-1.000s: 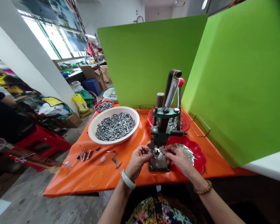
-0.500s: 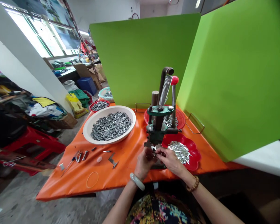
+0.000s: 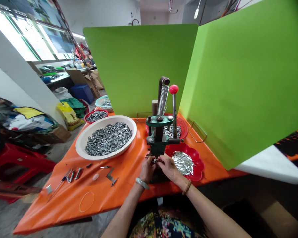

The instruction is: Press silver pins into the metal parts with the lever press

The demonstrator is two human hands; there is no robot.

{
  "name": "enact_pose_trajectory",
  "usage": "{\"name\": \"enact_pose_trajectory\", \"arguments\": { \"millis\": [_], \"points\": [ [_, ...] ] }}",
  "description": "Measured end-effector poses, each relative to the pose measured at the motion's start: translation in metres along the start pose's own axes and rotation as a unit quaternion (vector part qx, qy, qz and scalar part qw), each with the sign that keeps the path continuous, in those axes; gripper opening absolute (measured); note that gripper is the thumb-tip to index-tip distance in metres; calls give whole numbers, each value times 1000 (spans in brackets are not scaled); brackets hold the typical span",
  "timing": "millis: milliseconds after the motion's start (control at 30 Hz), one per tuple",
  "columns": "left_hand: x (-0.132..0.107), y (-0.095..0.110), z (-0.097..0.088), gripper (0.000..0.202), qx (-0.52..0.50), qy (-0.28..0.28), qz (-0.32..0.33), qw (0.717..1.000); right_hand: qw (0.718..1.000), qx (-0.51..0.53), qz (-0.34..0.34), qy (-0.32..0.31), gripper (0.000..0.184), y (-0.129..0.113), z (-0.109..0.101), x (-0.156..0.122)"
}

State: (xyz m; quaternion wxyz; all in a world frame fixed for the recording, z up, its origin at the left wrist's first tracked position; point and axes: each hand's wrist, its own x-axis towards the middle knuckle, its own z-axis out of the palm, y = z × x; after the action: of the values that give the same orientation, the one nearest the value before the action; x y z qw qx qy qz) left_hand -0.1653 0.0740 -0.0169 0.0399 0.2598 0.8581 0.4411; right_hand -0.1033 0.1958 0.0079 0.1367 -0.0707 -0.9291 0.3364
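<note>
Both hands meet at the foot of a green hand press [image 3: 159, 132] with a coil spring and a red-knobbed lever [image 3: 174, 105], which stands upright. My left hand [image 3: 147, 171], wearing a pale bangle, is closed, its fingertips at the press's lower part. Opposite it, my right hand [image 3: 169, 168] pinches close to the left fingertips. A small shiny bit shows between them, too small to name. Right beside my right hand is a red scalloped dish [image 3: 200, 162] of slim silver metal pins [image 3: 183, 162]. The fingers hide the press's base.
A white basin [image 3: 80, 150] of small grey metal parts stands left of the press. Behind the press is a red basket [image 3: 185, 127]. Loose tools, a bracket [image 3: 110, 175] and a rubber band [image 3: 86, 201] lie front left. Green panels [image 3: 139, 66] border the back and right.
The view has swung, so the table and press appear farther left. My hands stay together at the foot of the press, fingertips still closed.
</note>
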Motion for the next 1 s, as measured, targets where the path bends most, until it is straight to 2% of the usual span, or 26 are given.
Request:
{"name": "enact_pose_trajectory", "arguments": {
  "millis": [67,167,233,333,433,667,733,767,833,900,1000],
  "points": [
    [0,-1,1,24,2,-2,-2,1000,1000,-17,4,-21,8,12,-16,3],
    [-1,0,1,27,2,-4,-7,1000,998,-53,27,-16,13,40,-43,5],
    [-1,2,0,27,3,-2,-6,1000,996,-78,45,-16,14,58,-53,6],
    [-1,4,-2,28,9,3,-5,1000,993,-104,53,-30,12,75,-53,6],
    [-1,5,-3,27,13,-1,-13,1000,991,-116,51,-36,11,78,-46,6],
    [-2,-1,2,26,-13,0,2,1000,997,-65,44,-5,14,66,-48,5],
    [-2,-2,3,26,-17,0,3,1000,998,-4,57,-1,16,54,-48,4],
    [-2,-2,3,27,-16,-1,1,1000,996,58,72,-7,19,46,-46,4],
    [-2,0,2,27,-12,-1,-8,1000,968,221,114,-27,24,27,-42,3],
    [-2,4,0,27,-14,1,-16,1000,918,363,155,-43,26,7,-35,4],
    [-3,7,-2,25,-24,-1,-21,999,882,432,181,-48,23,-13,-26,7]
  ]
}}
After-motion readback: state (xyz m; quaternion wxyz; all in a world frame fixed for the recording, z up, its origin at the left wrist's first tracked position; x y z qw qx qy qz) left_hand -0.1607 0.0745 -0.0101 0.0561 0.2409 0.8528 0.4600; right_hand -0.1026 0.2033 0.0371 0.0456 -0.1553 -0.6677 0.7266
